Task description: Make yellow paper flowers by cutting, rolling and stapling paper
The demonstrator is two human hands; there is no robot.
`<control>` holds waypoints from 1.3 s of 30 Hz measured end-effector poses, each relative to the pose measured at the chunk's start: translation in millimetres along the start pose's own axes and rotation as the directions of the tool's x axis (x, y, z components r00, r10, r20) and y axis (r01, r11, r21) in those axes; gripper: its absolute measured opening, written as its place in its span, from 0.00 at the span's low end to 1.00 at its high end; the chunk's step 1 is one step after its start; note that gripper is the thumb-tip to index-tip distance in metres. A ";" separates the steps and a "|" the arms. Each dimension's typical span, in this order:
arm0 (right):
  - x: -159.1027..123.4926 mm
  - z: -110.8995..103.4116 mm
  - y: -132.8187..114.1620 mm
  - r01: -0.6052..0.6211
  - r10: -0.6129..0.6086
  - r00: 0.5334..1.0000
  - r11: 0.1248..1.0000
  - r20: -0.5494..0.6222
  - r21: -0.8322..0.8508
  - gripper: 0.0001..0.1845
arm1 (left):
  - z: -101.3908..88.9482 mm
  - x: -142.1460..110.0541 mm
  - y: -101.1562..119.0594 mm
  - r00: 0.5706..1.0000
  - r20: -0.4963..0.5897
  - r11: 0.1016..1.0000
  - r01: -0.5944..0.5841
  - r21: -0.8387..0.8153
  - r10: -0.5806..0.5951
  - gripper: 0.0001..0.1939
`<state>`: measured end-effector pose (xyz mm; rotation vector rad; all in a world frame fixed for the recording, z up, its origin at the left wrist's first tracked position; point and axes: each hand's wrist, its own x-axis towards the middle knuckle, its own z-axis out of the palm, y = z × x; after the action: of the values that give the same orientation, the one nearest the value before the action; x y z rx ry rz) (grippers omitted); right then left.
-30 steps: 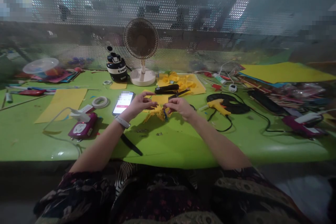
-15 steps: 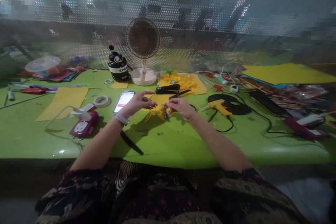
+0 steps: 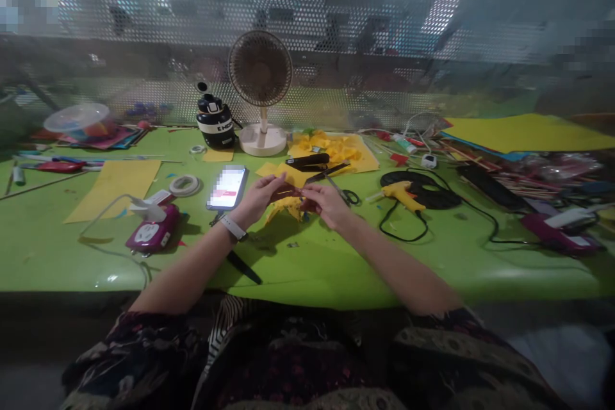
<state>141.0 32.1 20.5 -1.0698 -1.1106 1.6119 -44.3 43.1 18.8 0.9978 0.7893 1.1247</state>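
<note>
A small yellow paper piece [image 3: 294, 175] is pinched between the thumb and fingers of my left hand [image 3: 266, 197], which wears a pale wrist strap. The fingertips of my right hand [image 3: 325, 202] close on the lower edge of that piece, and the two hands nearly meet. Just below them a crumpled yellow paper shape [image 3: 284, 207] rests on the green table [image 3: 307, 269], partly hidden by my fingers. Scissors [image 3: 350, 195] lie behind my right hand. A black stapler [image 3: 307, 161] sits beyond the paper piece.
Left of my hands are a lit phone [image 3: 227, 188], a tape roll [image 3: 185, 186] and a purple power socket [image 3: 154, 228]. A yellow glue gun [image 3: 402, 195] with a looped cord lies at right. Behind stand a fan [image 3: 263, 139] and a black bottle [image 3: 216, 125].
My left hand has shifted right and toward me, uncovering the phone. Both hands have come together, with the yellow paper piece now raised between them. The scissors' handles now show.
</note>
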 end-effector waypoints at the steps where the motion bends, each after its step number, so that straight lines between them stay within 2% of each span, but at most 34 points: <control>1: -1.2 1.7 1.8 -0.004 0.005 1.000 1.000 0.031 -0.029 0.03 | 1.4 -0.9 -0.9 1.000 0.004 1.000 -0.003 0.007 0.003 0.20; 4: -5.4 0.8 -0.4 0.048 -0.017 0.988 0.979 0.153 -0.200 0.03 | -1.5 -1.1 1.9 1.000 -0.020 1.000 0.024 0.013 -0.024 0.19; 5: -6.7 -1.5 -3.4 0.105 -0.062 0.984 0.958 0.165 -0.265 0.04 | -4.1 -0.4 3.7 0.999 -0.021 0.999 0.048 0.013 -0.048 0.19; 7: -8.7 -7.7 -10.4 0.274 -0.244 0.962 0.883 0.125 -0.382 0.08 | -10.1 1.4 7.1 0.995 -0.010 0.995 0.097 0.016 -0.097 0.17; 9: -9.5 -13.8 -15.6 0.456 -0.454 0.881 0.747 0.130 -0.484 0.18 | -15.1 3.1 8.9 0.991 0.011 0.990 0.136 0.032 -0.136 0.15; 11: -8.9 -17.8 -16.8 0.595 -0.567 0.785 0.583 0.248 -0.552 0.25 | -18.0 4.0 9.2 0.984 0.057 0.984 0.167 0.062 -0.171 0.14; 13: -7.0 -19.7 -14.5 0.688 -0.599 0.703 0.437 0.383 -0.580 0.20 | -18.7 3.8 8.9 0.972 0.118 0.976 0.193 0.097 -0.204 0.13; 15: -4.4 -20.4 -10.9 0.744 -0.623 0.632 0.322 0.461 -0.585 0.13 | -17.5 2.7 8.5 0.964 0.149 0.972 0.204 0.115 -0.220 0.14; 18: -1.4 -20.7 -7.2 0.787 -0.676 0.551 0.225 0.489 -0.575 0.11 | -13.7 0.7 6.9 0.967 0.158 0.975 0.178 0.135 -0.198 0.18; 21: -1.1 -19.2 -5.4 0.794 -0.723 0.519 0.210 0.456 -0.571 0.09 | -8.6 -0.2 3.0 0.981 0.171 0.980 0.057 0.190 -0.090 0.22; 24: -1.9 -15.6 -3.3 0.778 -0.749 0.541 0.272 0.382 -0.567 0.06 | -2.6 -0.7 -1.4 0.978 0.209 0.968 -0.071 0.240 0.020 0.23; 26: -2.0 -12.9 -1.7 0.748 -0.750 0.586 0.356 0.306 -0.561 0.08 | 1.1 -2.0 -2.4 0.970 0.237 0.962 -0.109 0.249 0.049 0.23; 28: -2.1 -10.5 -0.5 0.695 -0.715 0.666 0.495 0.210 -0.521 0.14 | 3.9 -4.3 -1.2 0.968 0.245 0.960 -0.125 0.251 0.062 0.21; 31: -3.6 -7.8 -0.7 0.545 -0.566 0.819 0.720 0.092 -0.429 0.20 | 5.8 -8.7 3.3 0.964 0.262 0.962 -0.110 0.249 0.042 0.17; 33: -5.4 -6.3 -2.1 0.457 -0.476 0.878 0.797 0.055 -0.394 0.22 | 5.7 -11.1 6.0 0.960 0.280 0.968 -0.087 0.234 0.019 0.15; 35: -7.2 -5.0 -3.6 0.428 -0.447 0.893 0.822 0.040 -0.375 0.23 | 5.4 -12.6 7.3 0.958 0.288 0.972 -0.080 0.220 0.014 0.14; 39: -9.1 -3.0 -5.1 0.433 -0.455 0.890 0.815 0.036 -0.385 0.22 | 5.6 -13.6 6.4 0.956 0.292 0.961 -0.102 0.259 0.023 0.16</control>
<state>147.1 25.1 26.3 -0.9932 -1.5492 1.0057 -45.0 29.4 27.1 1.3914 0.6899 0.9113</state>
